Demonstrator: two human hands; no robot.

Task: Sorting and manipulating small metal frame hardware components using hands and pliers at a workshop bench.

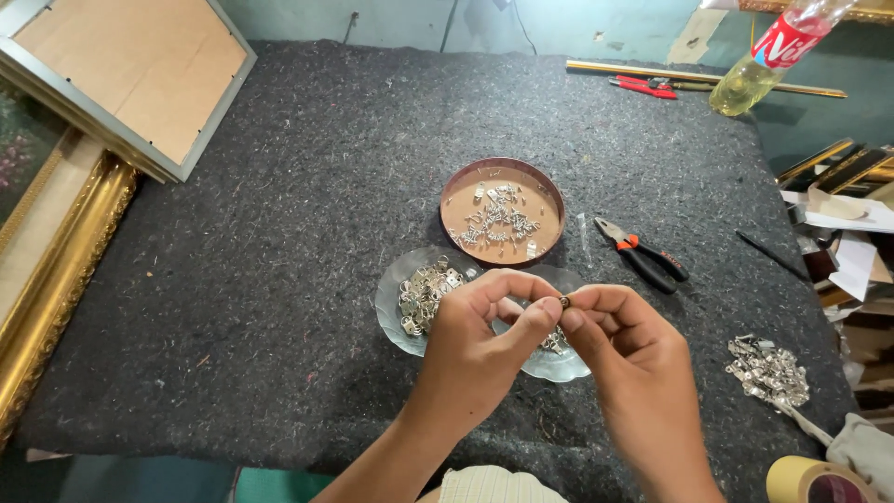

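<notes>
My left hand (pixel 484 335) and my right hand (pixel 624 349) meet fingertip to fingertip over a clear glass dish (pixel 391 307). Together they pinch one small metal hanger piece (pixel 564 302) between thumbs and forefingers. The dish holds several silver metal hangers (pixel 424 293), partly hidden by my hands. Just beyond it sits a round brown tray (pixel 502 177) with several more small metal pieces (pixel 498 219) scattered inside.
Everything lies on a dark grey felt mat (pixel 279 233). Orange-handled pliers (pixel 643 256) lie right of the tray. A pile of metal pieces (pixel 768 368) sits far right, tape roll (pixel 815 480) below it. Picture frames (pixel 121 74) lean at left; a plastic bottle (pixel 759 65) stands at back right.
</notes>
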